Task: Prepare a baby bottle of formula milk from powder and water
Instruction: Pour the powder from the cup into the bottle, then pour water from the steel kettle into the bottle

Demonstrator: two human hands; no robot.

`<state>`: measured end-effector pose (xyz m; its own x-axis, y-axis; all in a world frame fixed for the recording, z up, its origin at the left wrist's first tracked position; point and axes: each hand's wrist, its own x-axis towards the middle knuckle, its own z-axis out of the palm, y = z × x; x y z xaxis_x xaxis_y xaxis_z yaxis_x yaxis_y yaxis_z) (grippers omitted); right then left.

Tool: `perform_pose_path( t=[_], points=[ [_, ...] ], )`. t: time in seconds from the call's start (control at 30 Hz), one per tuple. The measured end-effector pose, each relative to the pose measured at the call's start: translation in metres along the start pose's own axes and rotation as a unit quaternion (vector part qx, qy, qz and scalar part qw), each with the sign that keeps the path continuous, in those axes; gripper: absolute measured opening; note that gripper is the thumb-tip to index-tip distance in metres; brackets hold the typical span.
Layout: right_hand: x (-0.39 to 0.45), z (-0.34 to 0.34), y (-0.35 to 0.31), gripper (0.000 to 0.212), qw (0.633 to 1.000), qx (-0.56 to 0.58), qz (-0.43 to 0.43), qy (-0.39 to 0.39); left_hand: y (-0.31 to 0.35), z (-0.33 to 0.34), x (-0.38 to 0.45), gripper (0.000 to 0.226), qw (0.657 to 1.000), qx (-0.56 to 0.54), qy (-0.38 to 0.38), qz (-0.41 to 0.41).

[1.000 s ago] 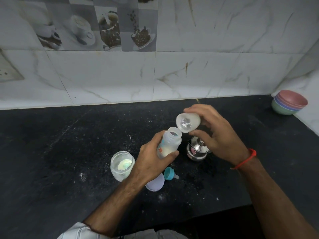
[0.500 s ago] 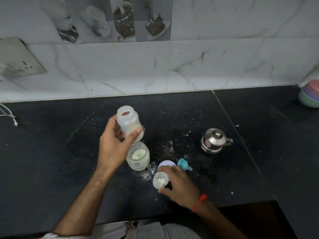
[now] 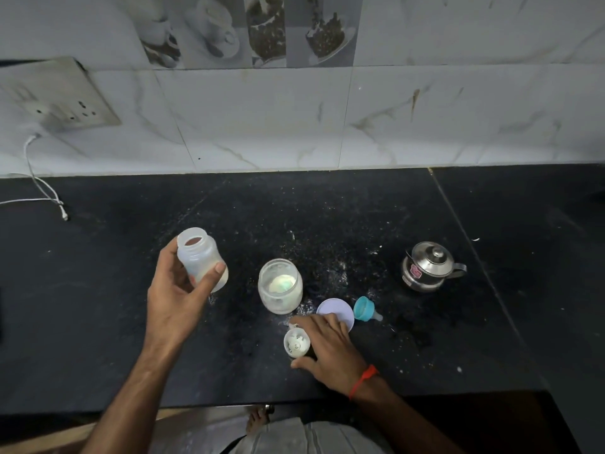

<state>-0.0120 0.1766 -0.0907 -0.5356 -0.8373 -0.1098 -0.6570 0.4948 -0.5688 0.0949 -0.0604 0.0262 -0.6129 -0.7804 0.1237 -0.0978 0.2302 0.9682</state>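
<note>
- Holding the baby bottle (image 3: pixel 202 257) up off the black desk (image 3: pixel 131 322), the left hand (image 3: pixel 176 296) has its fingers (image 3: pixel 214 273) curled round the lower body, so the base is hidden; the open mouth shows, and there's something whitish low inside.
- Right hand (image 3: pixel 327 345) rests on the desk with its fingers round a small white cap-like cup (image 3: pixel 296 344); the bits inside are too small to make out.
- Glass powder jar (image 3: pixel 280 286) stands open between the hands, pale powder inside.
- White lid (image 3: pixel 339 311) is partly covered by the right hand, with the teal teat piece (image 3: pixel 365 308) just beside it.
- Steel pot (image 3: pixel 429 267) sits well off right; its red label is unreadable.
- Wall socket (image 3: pixel 62 96) and a white cable (image 3: pixel 42 191) are cut off at the left edge.
</note>
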Motion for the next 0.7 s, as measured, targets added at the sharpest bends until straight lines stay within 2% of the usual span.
perform_pose_path(
  t=[0.13, 0.2, 0.23, 0.3, 0.4, 0.5, 0.53, 0.6, 0.7],
  points=[
    [-0.005, -0.002, 0.004, 0.079, 1.0, 0.012, -0.023, -0.001, 0.01, 0.016, 0.003, 0.065, 1.0, -0.003, -0.024, 0.011],
    [-0.009, -0.008, 0.004, 0.074, 0.997, 0.058, -0.035, 0.031, 0.017, 0.027, 0.006, 0.066, 0.999, -0.008, -0.039, 0.018],
    [-0.012, -0.014, 0.006, 0.067, 0.994, 0.082, -0.04, 0.064, 0.021, 0.033, 0.008, 0.066, 0.999, -0.011, -0.047, 0.023],
    [-0.018, -0.034, 0.014, 0.048, 0.975, 0.112, -0.042, 0.189, 0.031, 0.048, 0.009, 0.068, 0.997, -0.017, -0.07, 0.037],
    [-0.024, -0.077, 0.041, 0.026, 0.895, 0.156, 0.05, 0.415, 0.044, 0.076, 0.008, 0.072, 0.991, -0.025, -0.118, 0.055],
    [-0.031, -0.118, 0.089, 0.033, 0.788, 0.221, 0.181, 0.546, 0.052, 0.112, 0.004, 0.07, 0.982, -0.032, -0.173, 0.07],
    [-0.034, -0.128, 0.105, 0.041, 0.767, 0.239, 0.214, 0.556, 0.052, 0.125, 0.003, 0.068, 0.978, -0.031, -0.19, 0.074],
    [-0.038, -0.139, 0.135, 0.051, 0.754, 0.28, 0.276, 0.526, 0.051, 0.153, -0.002, 0.068, 0.971, -0.025, -0.227, 0.075],
    [-0.039, -0.142, 0.162, 0.053, 0.772, 0.353, 0.311, 0.427, 0.041, 0.19, -0.01, 0.066, 0.959, -0.004, -0.277, 0.065]
  ],
)
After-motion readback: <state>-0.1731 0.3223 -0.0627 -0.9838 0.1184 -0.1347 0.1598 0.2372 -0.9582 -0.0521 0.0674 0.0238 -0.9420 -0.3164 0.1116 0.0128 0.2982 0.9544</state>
